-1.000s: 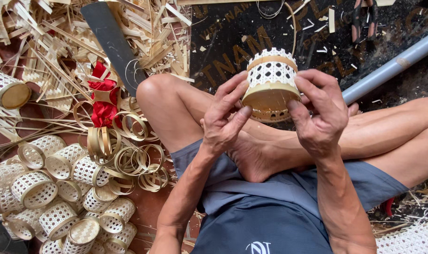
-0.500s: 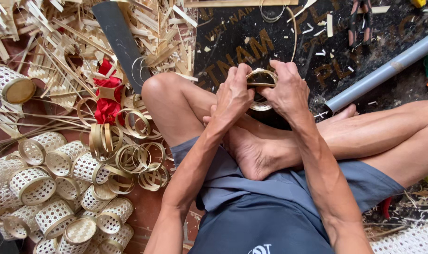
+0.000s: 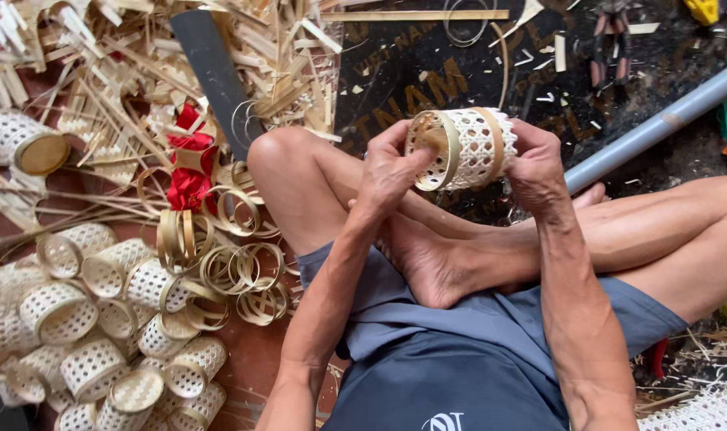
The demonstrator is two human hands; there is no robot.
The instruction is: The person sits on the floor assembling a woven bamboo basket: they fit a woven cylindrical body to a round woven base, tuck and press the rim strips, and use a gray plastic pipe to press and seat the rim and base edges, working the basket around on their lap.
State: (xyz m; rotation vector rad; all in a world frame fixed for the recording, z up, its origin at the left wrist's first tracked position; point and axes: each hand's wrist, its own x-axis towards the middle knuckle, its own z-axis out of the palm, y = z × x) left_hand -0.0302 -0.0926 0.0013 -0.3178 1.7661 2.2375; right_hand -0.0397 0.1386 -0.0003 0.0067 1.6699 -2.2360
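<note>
Two hands grip one small white woven bamboo basket with tan rim hoops (image 3: 463,148) at upper centre: the left hand (image 3: 387,172) pinches its open rim, the right hand (image 3: 535,164) clasps its body, probably to steady it. Finished white woven baskets (image 3: 84,335) are piled at lower left.

One woven basket (image 3: 469,148) held in two hands – left (image 3: 391,172), right (image 3: 535,164); about fifteen more baskets (image 3: 92,319) heaped on the floor; roughly ten loose rings (image 3: 239,267); one grey pipe (image 3: 659,124); one red bow (image 3: 188,164).
</note>
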